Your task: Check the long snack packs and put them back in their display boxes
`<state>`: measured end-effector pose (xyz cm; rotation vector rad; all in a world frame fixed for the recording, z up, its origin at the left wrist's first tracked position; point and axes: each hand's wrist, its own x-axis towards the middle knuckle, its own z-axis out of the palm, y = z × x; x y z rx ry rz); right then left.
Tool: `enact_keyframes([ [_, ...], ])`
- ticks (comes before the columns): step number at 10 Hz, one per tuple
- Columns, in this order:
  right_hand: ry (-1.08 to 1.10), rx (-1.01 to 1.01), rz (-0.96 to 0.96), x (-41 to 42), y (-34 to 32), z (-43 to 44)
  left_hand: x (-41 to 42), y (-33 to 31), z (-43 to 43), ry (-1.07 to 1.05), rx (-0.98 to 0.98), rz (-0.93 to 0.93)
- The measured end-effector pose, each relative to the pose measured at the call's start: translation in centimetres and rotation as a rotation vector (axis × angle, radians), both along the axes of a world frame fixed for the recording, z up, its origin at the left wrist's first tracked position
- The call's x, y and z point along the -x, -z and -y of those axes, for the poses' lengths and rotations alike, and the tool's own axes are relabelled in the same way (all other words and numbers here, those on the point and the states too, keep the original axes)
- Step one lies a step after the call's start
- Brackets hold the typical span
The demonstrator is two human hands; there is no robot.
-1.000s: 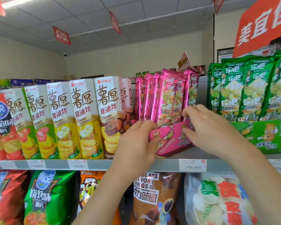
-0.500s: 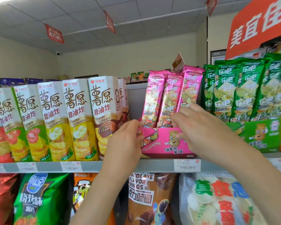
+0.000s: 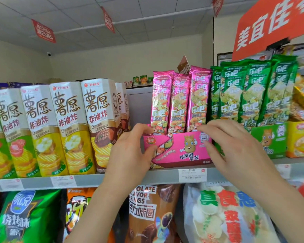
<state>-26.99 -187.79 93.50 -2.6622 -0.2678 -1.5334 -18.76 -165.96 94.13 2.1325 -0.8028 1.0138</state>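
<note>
shelf (image 3: 112, 178), left hand (image 3: 130, 155), right hand (image 3: 235, 151) gripping pink box (image 3: 179, 149), ends hidden

Only the person's two arms show, each from the hand to partway up the forearm. The left hand (image 3: 130, 153) and the right hand (image 3: 235, 149) are bare, with plain skin over the knuckles, fingers and wrists. The left forearm (image 3: 98, 207) is bare along all of its visible length, down to the lower edge of the picture. The right forearm (image 3: 272, 206) is bare too, as far as the lower right corner. The fingers are slim, and the nails, where they show, look short and plain. The right arm looks broader in the wide-angle picture than the left. Finer marks on the skin are too blurred to tell.
</note>
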Motion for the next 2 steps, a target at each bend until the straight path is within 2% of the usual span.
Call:
enact_keyframes([
  [1,-0.078,-0.153,0.058,2.1,0.9,0.9,0.6,0.6,-0.4,0.024,0.058,0.025],
  [2,-0.186,-0.347,0.080,5.1,1.2,1.4,1.6,0.9,-1.2,0.100,0.254,0.099],
])
